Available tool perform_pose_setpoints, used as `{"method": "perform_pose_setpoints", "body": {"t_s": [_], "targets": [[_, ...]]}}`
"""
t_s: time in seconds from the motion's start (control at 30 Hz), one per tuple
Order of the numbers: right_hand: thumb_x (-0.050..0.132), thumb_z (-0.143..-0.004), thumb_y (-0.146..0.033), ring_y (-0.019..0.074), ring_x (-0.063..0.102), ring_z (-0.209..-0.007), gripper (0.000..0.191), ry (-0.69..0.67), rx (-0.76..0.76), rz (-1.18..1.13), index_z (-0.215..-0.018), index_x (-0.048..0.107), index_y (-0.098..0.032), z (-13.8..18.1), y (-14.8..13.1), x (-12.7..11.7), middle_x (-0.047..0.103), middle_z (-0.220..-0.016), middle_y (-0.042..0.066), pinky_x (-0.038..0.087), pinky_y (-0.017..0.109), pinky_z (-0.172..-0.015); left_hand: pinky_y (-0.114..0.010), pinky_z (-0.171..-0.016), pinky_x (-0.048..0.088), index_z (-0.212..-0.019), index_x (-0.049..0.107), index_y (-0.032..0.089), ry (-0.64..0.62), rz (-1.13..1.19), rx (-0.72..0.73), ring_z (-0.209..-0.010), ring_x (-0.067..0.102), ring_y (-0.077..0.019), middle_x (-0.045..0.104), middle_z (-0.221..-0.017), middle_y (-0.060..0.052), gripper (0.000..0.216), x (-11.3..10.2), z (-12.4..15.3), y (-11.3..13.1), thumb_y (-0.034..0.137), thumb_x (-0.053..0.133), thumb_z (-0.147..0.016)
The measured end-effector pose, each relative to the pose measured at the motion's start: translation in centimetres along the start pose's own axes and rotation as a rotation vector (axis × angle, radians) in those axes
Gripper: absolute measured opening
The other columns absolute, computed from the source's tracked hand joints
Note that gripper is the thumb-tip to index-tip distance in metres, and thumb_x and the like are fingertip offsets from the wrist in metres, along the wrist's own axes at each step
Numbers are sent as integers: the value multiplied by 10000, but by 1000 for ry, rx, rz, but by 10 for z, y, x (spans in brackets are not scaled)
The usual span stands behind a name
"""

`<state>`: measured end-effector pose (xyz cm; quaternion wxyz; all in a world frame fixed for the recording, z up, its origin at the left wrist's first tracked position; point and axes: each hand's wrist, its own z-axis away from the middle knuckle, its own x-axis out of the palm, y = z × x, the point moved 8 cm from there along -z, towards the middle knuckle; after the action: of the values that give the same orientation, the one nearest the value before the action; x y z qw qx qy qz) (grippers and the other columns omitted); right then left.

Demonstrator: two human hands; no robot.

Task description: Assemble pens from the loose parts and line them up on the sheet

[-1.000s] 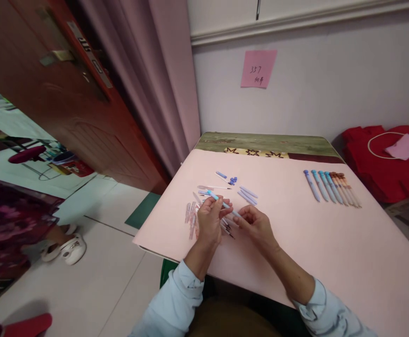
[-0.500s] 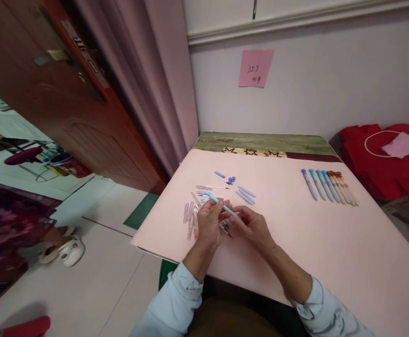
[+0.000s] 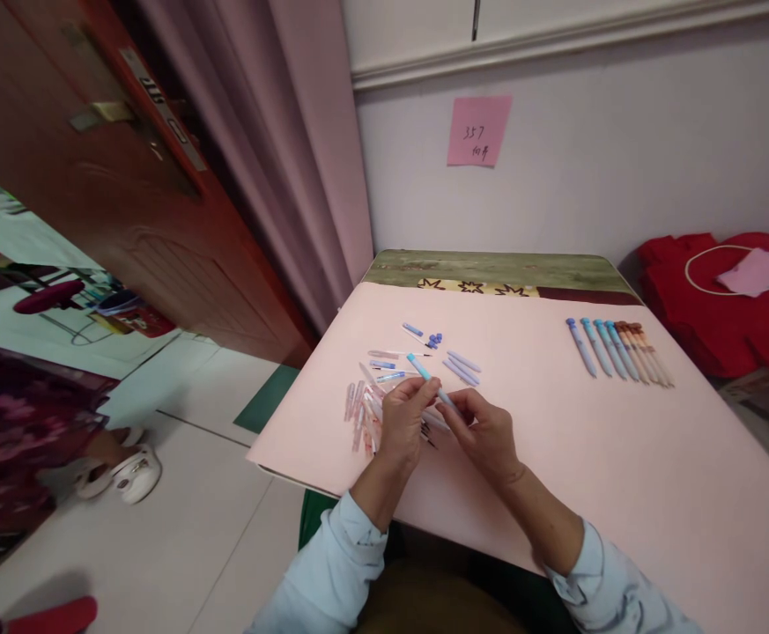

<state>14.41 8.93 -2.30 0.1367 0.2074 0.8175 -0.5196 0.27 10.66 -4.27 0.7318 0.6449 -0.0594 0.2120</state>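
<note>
A light blue pen [image 3: 427, 379] is held between both hands above the pink table cover [image 3: 556, 440], its tip pointing away to the upper left. My left hand [image 3: 402, 429] pinches its middle with closed fingers. My right hand [image 3: 486, 431] grips its near end, fingers closed. Under and beside the hands lies a scatter of pen parts [image 3: 366, 405]: clear pinkish barrels, thin refills, blue barrels [image 3: 463, 365] and small blue caps [image 3: 434, 339].
A row of several finished pens [image 3: 618, 350], blue and orange, lies at the table's far right. Red bags [image 3: 728, 299] sit beyond the right edge. A pink note [image 3: 478, 130] hangs on the wall. A door [image 3: 93, 176] and another person's foot in a white sandal [image 3: 129, 471] are on the left.
Both hands have shifted slightly right and closer together, and the blue pen now points more steeply away from me.
</note>
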Motion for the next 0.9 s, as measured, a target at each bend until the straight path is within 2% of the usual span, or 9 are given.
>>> {"method": "perform_pose_setpoints", "body": {"t_s": [0.1,0.2,0.33,0.4,0.5,0.6,0.67,0.77,0.9], "targets": [[604,-893,-423,119,562,-533,236,-55,47,-132,-908,697,-207,0,2,3,647,-634,-2,450,230,-559,-242,-666,463,-736,722,151,-58,2,22,-683,592,-128,671,-730,-27,229,5,1,5,374,771,-721],[559,-912,-474,122,549,-501,323,-187,194,-440,-941,703,-186,0,8,16,611,-595,-4,458,238,-522,-263,-712,481,-764,742,150,-97,-4,32,-739,617,-153,696,-778,-49,225,7,1,11,372,758,-734],[507,-907,-585,82,386,-354,471,-400,516,-837,-828,687,-157,8,15,40,504,-445,-35,324,222,-394,-278,-740,487,-797,743,136,-152,102,-47,-727,630,-148,714,-801,-67,232,9,1,8,357,765,-728],[503,-900,-609,70,327,-331,496,-448,605,-927,-809,674,-153,11,14,45,455,-397,-51,273,218,-382,-281,-739,490,-811,737,136,-173,155,-83,-711,634,-143,716,-793,-67,229,10,2,5,351,760,-736],[584,-870,-584,72,395,-403,436,-417,560,-881,-802,642,-158,8,10,42,517,-483,-35,297,214,-426,-269,-706,487,-826,733,141,-143,137,-61,-700,632,-138,711,-776,-56,222,8,2,5,347,757,-743],[634,-847,-560,57,351,-432,390,-363,517,-845,-799,575,-178,8,8,40,476,-529,-62,256,201,-428,-260,-699,483,-827,737,147,-114,89,-7,-707,629,-136,706,-769,-44,216,7,2,9,343,759,-740],[617,-860,-560,51,310,-429,389,-333,503,-845,-787,537,-187,9,8,39,442,-526,-75,225,198,-418,-269,-747,491,-825,739,148,-122,104,-7,-743,645,-144,711,-779,-48,214,10,4,8,343,760,-740],[584,-884,-551,57,351,-434,394,-286,450,-796,-751,512,-187,7,8,35,487,-543,-57,260,201,-418,-300,-830,498,-828,741,143,-120,153,-46,-804,673,-169,725,-810,-66,227,13,5,2,344,771,-726],[540,-906,-549,70,391,-425,398,-256,412,-719,-744,537,-186,5,10,31,519,-542,-40,303,212,-419,-315,-773,519,-855,745,139,-110,134,-59,-803,680,-193,732,-848,-93,284,12,6,-5,394,762,-729]]}}
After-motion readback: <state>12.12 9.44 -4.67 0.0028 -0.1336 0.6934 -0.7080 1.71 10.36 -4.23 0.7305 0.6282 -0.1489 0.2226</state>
